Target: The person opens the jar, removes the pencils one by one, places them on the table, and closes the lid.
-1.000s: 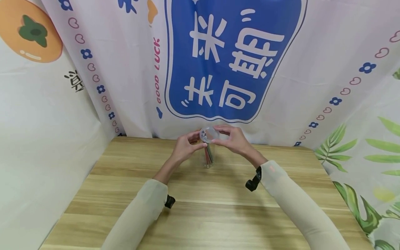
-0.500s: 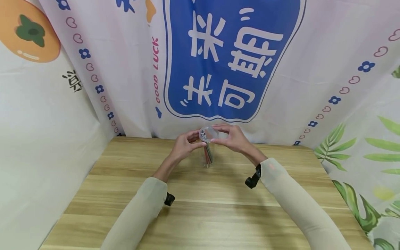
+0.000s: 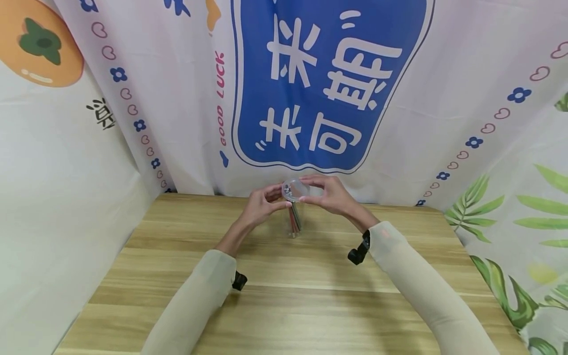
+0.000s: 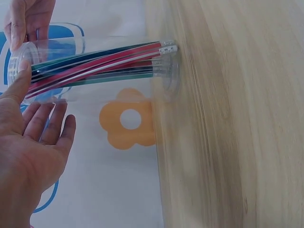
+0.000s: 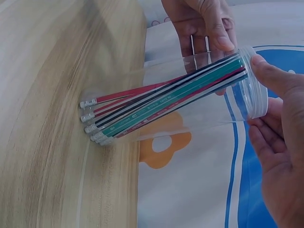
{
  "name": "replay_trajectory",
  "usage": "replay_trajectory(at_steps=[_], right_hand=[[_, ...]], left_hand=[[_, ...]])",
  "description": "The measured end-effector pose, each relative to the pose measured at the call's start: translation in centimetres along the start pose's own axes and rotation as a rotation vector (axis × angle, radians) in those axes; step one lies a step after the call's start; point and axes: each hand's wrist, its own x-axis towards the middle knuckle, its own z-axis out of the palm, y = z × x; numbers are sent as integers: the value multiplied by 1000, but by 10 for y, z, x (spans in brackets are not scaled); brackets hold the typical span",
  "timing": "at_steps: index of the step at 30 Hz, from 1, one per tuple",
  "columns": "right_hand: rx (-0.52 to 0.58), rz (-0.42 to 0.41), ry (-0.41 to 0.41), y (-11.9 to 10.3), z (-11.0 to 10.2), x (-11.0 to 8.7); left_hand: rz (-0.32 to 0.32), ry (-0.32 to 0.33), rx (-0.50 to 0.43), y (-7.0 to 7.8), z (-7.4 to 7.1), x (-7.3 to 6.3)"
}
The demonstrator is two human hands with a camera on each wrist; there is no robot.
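Observation:
A clear plastic jar (image 3: 294, 224) stands upright on the table, several pencils (image 5: 175, 97) leaning inside with their eraser ends at the bottom. Red, green and dark barrels show through its wall. A clear round lid (image 5: 254, 83) with a ridged edge is on the jar's mouth. My left hand (image 3: 261, 207) holds the jar near its top, thumb at the front and fingers around the far side. On the other side, my right hand (image 3: 332, 196) grips the lid's edge between thumb and fingers.
The wood-grain table (image 3: 275, 305) ends just behind the jar, where a printed cloth (image 3: 191, 123) hangs as a backdrop. More cloth hangs at the left and right sides. Each wrist carries a small black camera (image 3: 359, 250).
Both hands keep the same hold on the jar and its lid. The head view has shifted very slightly; little else differs.

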Motion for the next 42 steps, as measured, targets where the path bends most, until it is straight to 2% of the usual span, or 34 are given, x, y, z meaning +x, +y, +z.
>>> replay_trajectory(at_steps=[8, 16, 32, 42], right_hand=[[4, 16, -38, 0, -3, 1], [6, -10, -67, 3, -4, 3], [81, -73, -75, 11, -8, 6], [73, -54, -87, 8, -9, 5]], left_hand=[[-31, -9, -7, 2, 0, 0], [-32, -11, -13, 2, -1, 0], [13, -9, 12, 2, 0, 1], [20, -18, 58, 2, -2, 2]])
